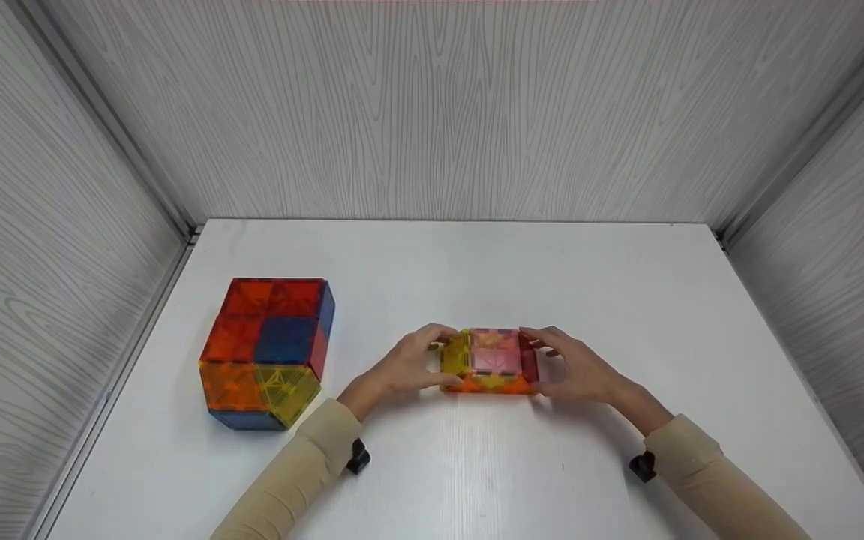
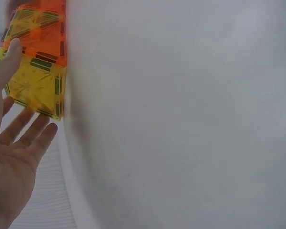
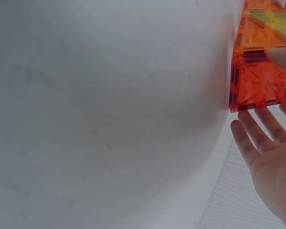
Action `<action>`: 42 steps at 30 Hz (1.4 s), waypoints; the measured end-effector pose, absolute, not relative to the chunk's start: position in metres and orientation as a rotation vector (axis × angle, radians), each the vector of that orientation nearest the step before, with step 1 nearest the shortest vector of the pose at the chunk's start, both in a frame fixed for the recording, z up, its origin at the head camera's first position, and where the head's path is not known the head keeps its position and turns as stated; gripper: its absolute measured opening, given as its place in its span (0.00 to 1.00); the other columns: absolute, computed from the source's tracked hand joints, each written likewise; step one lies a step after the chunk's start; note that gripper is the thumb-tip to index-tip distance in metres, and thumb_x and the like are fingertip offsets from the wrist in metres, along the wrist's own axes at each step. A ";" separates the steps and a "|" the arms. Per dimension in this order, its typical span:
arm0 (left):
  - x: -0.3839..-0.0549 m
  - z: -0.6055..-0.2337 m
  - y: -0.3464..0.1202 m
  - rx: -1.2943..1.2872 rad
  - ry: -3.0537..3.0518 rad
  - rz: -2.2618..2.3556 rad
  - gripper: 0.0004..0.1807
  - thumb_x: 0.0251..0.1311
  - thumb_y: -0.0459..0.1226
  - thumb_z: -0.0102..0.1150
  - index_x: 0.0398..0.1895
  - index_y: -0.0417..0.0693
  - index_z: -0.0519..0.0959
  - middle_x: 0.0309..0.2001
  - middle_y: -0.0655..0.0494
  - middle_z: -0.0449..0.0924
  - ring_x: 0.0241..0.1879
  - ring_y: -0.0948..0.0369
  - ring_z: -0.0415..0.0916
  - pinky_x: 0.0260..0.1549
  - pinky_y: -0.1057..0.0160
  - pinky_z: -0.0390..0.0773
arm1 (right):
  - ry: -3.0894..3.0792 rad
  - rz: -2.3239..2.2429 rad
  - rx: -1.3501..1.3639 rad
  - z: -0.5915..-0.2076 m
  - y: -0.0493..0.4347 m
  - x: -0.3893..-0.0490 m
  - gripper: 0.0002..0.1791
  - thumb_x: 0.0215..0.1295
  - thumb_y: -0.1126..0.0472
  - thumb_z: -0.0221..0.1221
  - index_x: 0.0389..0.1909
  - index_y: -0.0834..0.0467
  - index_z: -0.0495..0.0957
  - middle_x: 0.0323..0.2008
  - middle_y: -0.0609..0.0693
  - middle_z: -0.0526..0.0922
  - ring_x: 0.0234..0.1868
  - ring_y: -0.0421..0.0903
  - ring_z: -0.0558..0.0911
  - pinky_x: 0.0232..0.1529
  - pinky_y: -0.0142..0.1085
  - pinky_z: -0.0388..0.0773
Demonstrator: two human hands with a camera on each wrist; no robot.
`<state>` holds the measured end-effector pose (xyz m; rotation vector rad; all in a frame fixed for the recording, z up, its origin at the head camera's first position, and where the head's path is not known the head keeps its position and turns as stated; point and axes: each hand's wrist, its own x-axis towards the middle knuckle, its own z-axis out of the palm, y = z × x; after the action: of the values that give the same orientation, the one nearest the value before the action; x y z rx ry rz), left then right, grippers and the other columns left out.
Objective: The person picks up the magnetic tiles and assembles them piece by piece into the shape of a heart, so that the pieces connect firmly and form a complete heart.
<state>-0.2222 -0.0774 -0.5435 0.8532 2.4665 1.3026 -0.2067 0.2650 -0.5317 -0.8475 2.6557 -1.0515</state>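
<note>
A small structure of translucent magnetic tiles (image 1: pixel 495 352) stands on the white table, with a pink square on top and sloping yellow, orange and red sides. At its left end my left hand (image 1: pixel 406 365) holds it, thumb at the front corner and fingers at the back. The left wrist view shows that thumb over the yellow tile (image 2: pixel 33 88), fingertips along its lower edge. My right hand (image 1: pixel 580 367) holds the opposite end the same way. Close to its thumb and fingertips is the red tile (image 3: pixel 261 82), seen in the right wrist view.
A larger block of magnetic tiles (image 1: pixel 241 337), in red, orange, blue and yellow, stands at the left of the table (image 1: pixel 432 465). Grey wood-grain panels (image 1: pixel 447 112) rise behind and on both sides.
</note>
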 end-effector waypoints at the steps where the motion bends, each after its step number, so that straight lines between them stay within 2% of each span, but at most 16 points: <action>1: -0.223 -0.543 -0.077 0.841 2.458 1.305 0.41 0.58 0.49 0.78 0.71 0.47 0.71 0.69 0.50 0.77 0.70 0.51 0.75 0.73 0.50 0.75 | 2.653 -1.053 -0.851 -0.532 0.265 -0.207 0.50 0.57 0.55 0.76 0.80 0.51 0.65 0.66 0.53 0.78 0.67 0.57 0.79 0.67 0.57 0.80; 5: -0.225 -0.540 -0.076 0.788 2.424 1.310 0.43 0.58 0.49 0.79 0.74 0.50 0.68 0.71 0.50 0.75 0.72 0.51 0.73 0.74 0.49 0.73 | 2.648 -1.047 -0.877 -0.531 0.265 -0.209 0.49 0.58 0.56 0.76 0.80 0.52 0.65 0.66 0.54 0.78 0.67 0.58 0.80 0.66 0.57 0.80; 10: -0.230 -0.537 -0.075 0.821 2.424 1.282 0.47 0.56 0.46 0.81 0.75 0.45 0.67 0.70 0.47 0.75 0.71 0.48 0.74 0.74 0.48 0.74 | 2.611 -1.043 -0.847 -0.525 0.264 -0.215 0.47 0.59 0.55 0.74 0.79 0.53 0.66 0.66 0.54 0.78 0.67 0.59 0.80 0.67 0.58 0.79; 17: -0.232 -0.536 -0.075 0.854 2.448 1.251 0.44 0.54 0.47 0.82 0.72 0.46 0.71 0.67 0.47 0.76 0.68 0.49 0.75 0.72 0.49 0.76 | 2.594 -1.024 -0.805 -0.516 0.259 -0.220 0.47 0.60 0.47 0.76 0.78 0.54 0.68 0.65 0.53 0.80 0.67 0.57 0.80 0.68 0.58 0.78; 23: -0.230 -0.534 -0.075 0.860 2.474 1.232 0.43 0.54 0.48 0.82 0.71 0.46 0.71 0.66 0.47 0.76 0.67 0.49 0.76 0.71 0.50 0.77 | 2.585 -1.057 -0.816 -0.515 0.256 -0.221 0.46 0.59 0.48 0.77 0.76 0.54 0.70 0.63 0.53 0.81 0.66 0.58 0.80 0.67 0.59 0.78; 30: -0.229 -0.534 -0.074 0.871 2.480 1.244 0.43 0.54 0.47 0.81 0.70 0.45 0.71 0.64 0.47 0.77 0.66 0.49 0.77 0.70 0.50 0.78 | 2.584 -1.067 -0.809 -0.517 0.254 -0.219 0.47 0.59 0.44 0.76 0.77 0.52 0.70 0.62 0.53 0.80 0.66 0.57 0.80 0.67 0.59 0.79; 35: -0.226 -0.533 -0.075 0.859 2.478 1.237 0.43 0.55 0.47 0.81 0.70 0.45 0.71 0.65 0.48 0.76 0.66 0.51 0.76 0.70 0.51 0.78 | 2.592 -1.085 -0.818 -0.517 0.253 -0.218 0.46 0.58 0.44 0.77 0.76 0.52 0.71 0.62 0.53 0.81 0.65 0.57 0.81 0.66 0.59 0.80; 42: -0.213 -0.533 -0.077 0.929 2.541 1.203 0.43 0.55 0.47 0.81 0.70 0.47 0.70 0.64 0.49 0.75 0.66 0.52 0.76 0.70 0.51 0.77 | 2.644 -1.054 -0.871 -0.518 0.252 -0.211 0.48 0.55 0.41 0.78 0.74 0.53 0.72 0.61 0.48 0.82 0.64 0.54 0.81 0.64 0.57 0.81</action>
<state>-0.2128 -0.0774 -0.5328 0.9286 2.5407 1.2032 -0.2105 0.2522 -0.5180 -0.8708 2.6437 -1.0536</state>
